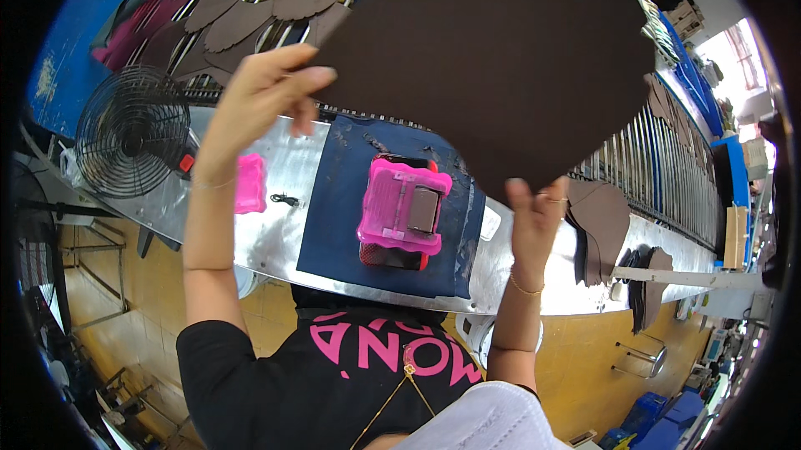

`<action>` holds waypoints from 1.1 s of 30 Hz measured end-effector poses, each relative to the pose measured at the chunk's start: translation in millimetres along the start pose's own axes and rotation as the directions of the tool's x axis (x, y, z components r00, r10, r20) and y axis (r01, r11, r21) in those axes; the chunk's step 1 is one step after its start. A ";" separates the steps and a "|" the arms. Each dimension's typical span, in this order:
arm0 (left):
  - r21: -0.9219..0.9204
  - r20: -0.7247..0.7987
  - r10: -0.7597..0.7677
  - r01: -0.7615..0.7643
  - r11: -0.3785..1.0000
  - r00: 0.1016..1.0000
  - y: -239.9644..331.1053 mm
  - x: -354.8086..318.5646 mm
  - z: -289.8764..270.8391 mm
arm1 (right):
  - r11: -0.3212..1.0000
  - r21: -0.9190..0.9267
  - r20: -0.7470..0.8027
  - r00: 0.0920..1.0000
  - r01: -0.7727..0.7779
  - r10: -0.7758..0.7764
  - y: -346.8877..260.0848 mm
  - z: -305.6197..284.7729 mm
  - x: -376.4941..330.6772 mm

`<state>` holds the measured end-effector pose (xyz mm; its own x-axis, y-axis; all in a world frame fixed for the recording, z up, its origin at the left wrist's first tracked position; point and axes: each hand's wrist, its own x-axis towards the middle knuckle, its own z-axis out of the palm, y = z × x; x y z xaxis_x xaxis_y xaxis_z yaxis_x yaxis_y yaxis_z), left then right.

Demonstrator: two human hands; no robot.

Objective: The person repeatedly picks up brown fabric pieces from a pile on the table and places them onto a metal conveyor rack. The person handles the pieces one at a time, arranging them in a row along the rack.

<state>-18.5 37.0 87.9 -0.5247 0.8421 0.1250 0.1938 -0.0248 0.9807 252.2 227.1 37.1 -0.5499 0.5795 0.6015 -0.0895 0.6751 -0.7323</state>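
A large dark brown cut piece of sheet material, like leather [492, 58], is raised in front of me and hides much of the rack behind it. Its left edge is pinched by my left hand [271, 91], thumb and forefinger closed together. Lower down, my right hand [538, 216] grips the bottom edge between thumb and fingers. Beneath the piece, on the table, a pink plastic frame with a small screen-like panel [405, 206] lies over a red and black object [392, 258]. Both rest on a dark blue mat [334, 233].
Along the back runs a rack of metal rods [659, 170] carrying several brown cut pieces [242, 24]. A black wire-guard fan [133, 133] stands at left. Near it lie a pink tray [250, 183] and a short black cable [284, 199]. More brown pieces [601, 225] hang at right.
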 end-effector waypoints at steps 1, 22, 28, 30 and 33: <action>0.059 -0.108 0.037 -0.031 0.998 0.994 6.7 -13.5 -7.0 | 0.982 0.123 0.086 0.988 -0.141 0.131 -1.6 10.1 -6.1; 0.497 0.271 0.144 -0.266 0.826 0.952 -31.9 -45.4 32.8 | 0.905 -0.418 0.162 0.975 -0.072 0.153 45.2 -48.1 -103.9; 0.458 0.560 0.262 -0.557 0.693 0.786 -28.7 -14.3 97.3 | 0.897 -0.103 -0.058 0.903 -0.430 0.427 34.3 -131.5 -133.7; 0.449 0.627 0.215 -0.573 0.686 0.749 -29.0 -6.7 119.3 | 0.879 -0.085 -0.205 0.872 -0.469 0.445 21.6 -161.5 -131.9; 0.384 0.640 0.288 -0.620 0.684 0.713 -36.3 4.9 149.4 | 0.933 0.060 -0.304 0.884 -0.355 0.356 21.4 -182.5 -101.8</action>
<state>95.7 122.5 30.5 0.2121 0.9377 0.2751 0.7762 -0.3327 0.5356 457.8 265.9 18.5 -0.2656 0.8910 0.3682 0.0613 0.3968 -0.9158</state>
